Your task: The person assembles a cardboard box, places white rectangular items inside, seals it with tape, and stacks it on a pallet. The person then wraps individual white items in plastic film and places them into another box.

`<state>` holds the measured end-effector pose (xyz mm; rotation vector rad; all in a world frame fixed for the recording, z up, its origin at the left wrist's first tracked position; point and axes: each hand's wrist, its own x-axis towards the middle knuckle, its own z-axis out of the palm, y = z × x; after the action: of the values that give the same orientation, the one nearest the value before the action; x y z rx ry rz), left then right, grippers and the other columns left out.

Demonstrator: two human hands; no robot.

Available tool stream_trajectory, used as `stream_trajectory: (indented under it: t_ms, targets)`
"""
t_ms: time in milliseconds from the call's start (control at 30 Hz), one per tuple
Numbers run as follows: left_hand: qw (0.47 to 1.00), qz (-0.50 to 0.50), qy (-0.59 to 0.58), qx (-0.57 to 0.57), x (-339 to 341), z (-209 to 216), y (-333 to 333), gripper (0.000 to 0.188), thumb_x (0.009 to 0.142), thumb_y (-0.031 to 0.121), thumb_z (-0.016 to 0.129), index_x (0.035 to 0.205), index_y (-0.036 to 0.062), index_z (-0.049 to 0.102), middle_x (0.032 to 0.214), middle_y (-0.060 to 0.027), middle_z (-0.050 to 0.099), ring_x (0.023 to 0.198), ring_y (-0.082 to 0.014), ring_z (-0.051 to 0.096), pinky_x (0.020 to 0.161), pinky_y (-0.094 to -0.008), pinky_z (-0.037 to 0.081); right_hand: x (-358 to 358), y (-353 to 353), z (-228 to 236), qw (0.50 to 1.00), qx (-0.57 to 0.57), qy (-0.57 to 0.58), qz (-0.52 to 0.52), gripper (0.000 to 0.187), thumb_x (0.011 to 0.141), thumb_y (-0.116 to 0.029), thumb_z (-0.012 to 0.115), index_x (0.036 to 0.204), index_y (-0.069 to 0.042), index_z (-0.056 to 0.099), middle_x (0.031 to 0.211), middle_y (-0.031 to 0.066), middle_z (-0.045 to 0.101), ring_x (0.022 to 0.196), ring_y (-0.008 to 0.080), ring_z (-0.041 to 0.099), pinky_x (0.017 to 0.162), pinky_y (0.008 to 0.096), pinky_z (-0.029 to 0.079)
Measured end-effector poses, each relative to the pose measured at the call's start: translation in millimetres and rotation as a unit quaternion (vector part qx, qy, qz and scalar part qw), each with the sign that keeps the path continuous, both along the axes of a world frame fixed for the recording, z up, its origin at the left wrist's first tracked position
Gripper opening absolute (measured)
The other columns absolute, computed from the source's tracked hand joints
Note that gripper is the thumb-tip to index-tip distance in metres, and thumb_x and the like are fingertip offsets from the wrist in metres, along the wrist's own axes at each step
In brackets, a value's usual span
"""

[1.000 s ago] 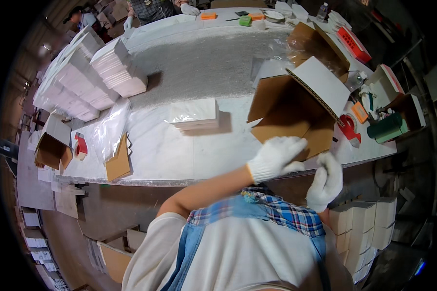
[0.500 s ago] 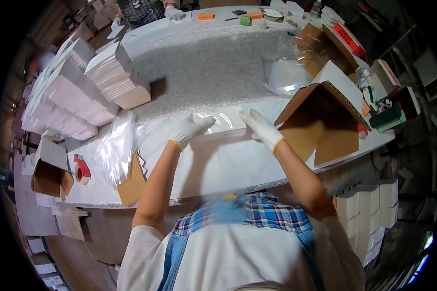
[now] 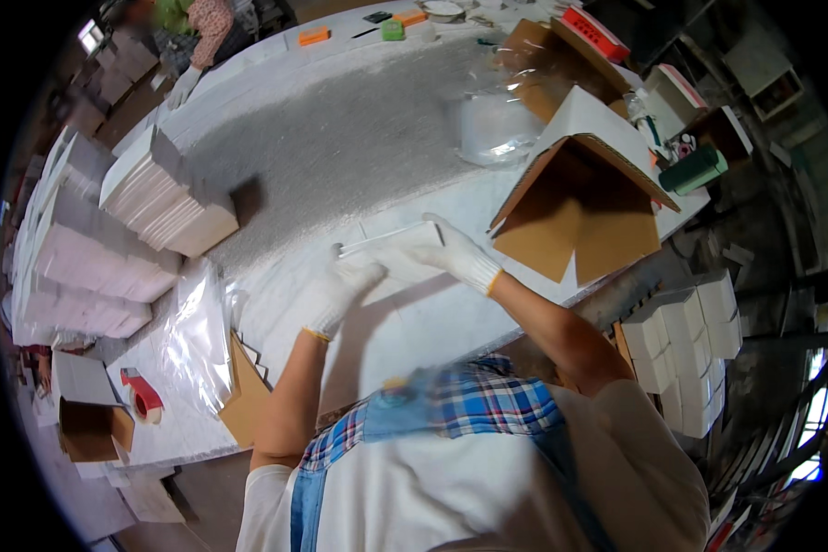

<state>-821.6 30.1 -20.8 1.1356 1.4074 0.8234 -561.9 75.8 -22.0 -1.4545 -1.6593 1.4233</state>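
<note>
A flat white box is tilted up between my two gloved hands over the marble-patterned tabletop. My left hand grips its left end, thumb across the face turned to me and fingers at the far edge. On the opposite end, my right hand closes the same way, fingertips showing at the top corner. Both gloves are white knit with yellow cuffs. The box's far side is hidden. Clear plastic bags lie to the left of my left forearm.
Tall stacks of white boxes stand at left. An open brown-and-white carton sits at right, before clear plastic film. Front left are a red tape dispenser and a small carton. A co-worker is across the table.
The white box, lying flat before with shiny film on top, is now raised and tilted, both hands closed on its ends. My view has turned. The co-worker leans to the left.
</note>
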Motion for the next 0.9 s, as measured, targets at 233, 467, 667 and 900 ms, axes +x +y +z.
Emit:
stream_trajectory:
  t_ms: [233,467,667,900]
  targets:
    - [0.995,0.02,0.039,0.089,6,-13,-26,0.122,0.068,0.04,0.093,0.154,-0.0109,0.022,0.106,-0.0186,0.071,0.091,-0.0269,0.071,0.077,-0.0341,0.058,21,-3,-34,0.996,0.043,0.039,0.066,0.131,0.065,-0.036,0.095,0.166,-0.007,0.018,0.154,0.0238,0.039,0.146,0.0367,0.038,0.119,0.0382,0.037]
    - [0.934,-0.068,0.169,0.308,6,-30,-56,0.122,0.056,0.039,0.098,0.144,-0.0101,0.03,0.12,-0.0219,0.058,0.114,-0.0354,0.06,0.097,-0.0448,0.051,28,-46,-8,0.96,0.161,-0.151,0.173,0.143,0.06,-0.032,0.096,0.164,-0.008,0.002,0.147,0.033,0.041,0.134,0.0478,0.051,0.112,0.0461,0.046]
    - [0.963,-0.078,0.145,0.212,16,1,-67,0.135,0.051,0.039,0.101,0.148,-0.0126,0.021,0.131,-0.0247,0.051,0.122,-0.0366,0.056,0.105,-0.0451,0.047,23,-68,-7,0.981,0.105,-0.099,0.133,0.147,0.058,-0.025,0.098,0.163,-0.008,-0.004,0.141,0.0295,0.05,0.13,0.0459,0.056,0.109,0.0474,0.048]
    - [0.967,-0.08,0.185,0.156,18,-15,-69,0.152,0.051,0.043,0.101,0.155,-0.0144,0.006,0.141,-0.0291,0.049,0.133,-0.0389,0.053,0.114,-0.0408,0.044,19,-74,-44,0.996,0.044,0.062,0.043,0.146,0.06,-0.017,0.098,0.164,-0.009,-0.003,0.146,0.0249,0.047,0.136,0.0403,0.052,0.112,0.0455,0.047]
